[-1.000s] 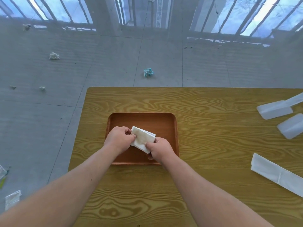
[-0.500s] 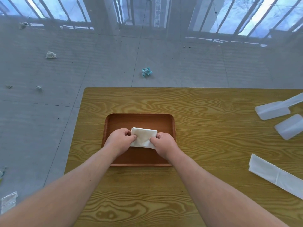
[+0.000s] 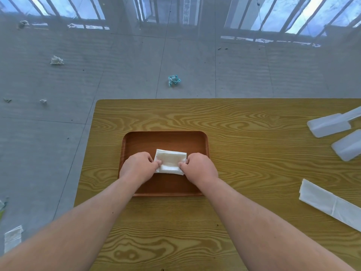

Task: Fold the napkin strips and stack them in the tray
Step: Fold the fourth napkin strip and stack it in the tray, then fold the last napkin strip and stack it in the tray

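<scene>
- In the middle of the brown tray, a folded napkin sits flat, squared up like a small packet.
- Left hand pinches its 9 o'clock edge, right hand pinches the 3 o'clock edge; both are grasping the napkin, thumbs on top.
- So by my reckoning one strip is folded and being laid down; I can't tell whether any others lie under it.
- Off at 3 o'clock on the wooden table, a long unfolded strip waits, well apart from the tray.
- That one looks to be left to fold and stack.
- Two translucent plastic pieces lie towards 2 o'clock, untouched.
- Crumpled scraps lie on the floor beyond.
</scene>
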The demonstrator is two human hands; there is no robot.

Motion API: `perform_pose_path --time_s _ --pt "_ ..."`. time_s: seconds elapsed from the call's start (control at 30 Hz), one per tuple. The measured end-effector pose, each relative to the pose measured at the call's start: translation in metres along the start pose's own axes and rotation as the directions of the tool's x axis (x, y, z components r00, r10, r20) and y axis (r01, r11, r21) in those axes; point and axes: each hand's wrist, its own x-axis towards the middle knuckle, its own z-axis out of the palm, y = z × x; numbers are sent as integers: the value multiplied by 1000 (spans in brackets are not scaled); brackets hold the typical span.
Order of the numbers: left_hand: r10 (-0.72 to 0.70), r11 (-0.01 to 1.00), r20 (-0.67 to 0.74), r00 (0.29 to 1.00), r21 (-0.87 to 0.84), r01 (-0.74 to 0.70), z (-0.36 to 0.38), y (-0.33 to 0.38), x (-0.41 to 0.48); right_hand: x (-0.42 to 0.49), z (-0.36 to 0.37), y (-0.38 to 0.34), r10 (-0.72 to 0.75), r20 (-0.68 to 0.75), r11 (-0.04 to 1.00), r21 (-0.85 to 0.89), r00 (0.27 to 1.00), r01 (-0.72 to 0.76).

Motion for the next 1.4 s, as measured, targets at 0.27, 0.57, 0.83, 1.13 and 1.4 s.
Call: perform_pose_path --time_s 0.27,0.57,0.83,1.13,1.4 --pt "266 963 -200 943 93 -252 -1 35 -20 -28 -9 31 -158 -258 986 17 953 168" --pt "655 681 206 727 254 -687 54 174 -76 -100 -67 237 255 -545 966 173 799 -190" --pt "679 567 355 642 300 -767 124 249 -111 -124 -69 310 384 -361 920 74 850 -384" --pt "504 740 114 856 455 -496 120 237 -89 -98 -41 204 -73 -203 996 35 977 82" --pt "374 898 90 923 214 -384 97 211 -53 -92 -57 219 -101 -279 995 -16 955 101"
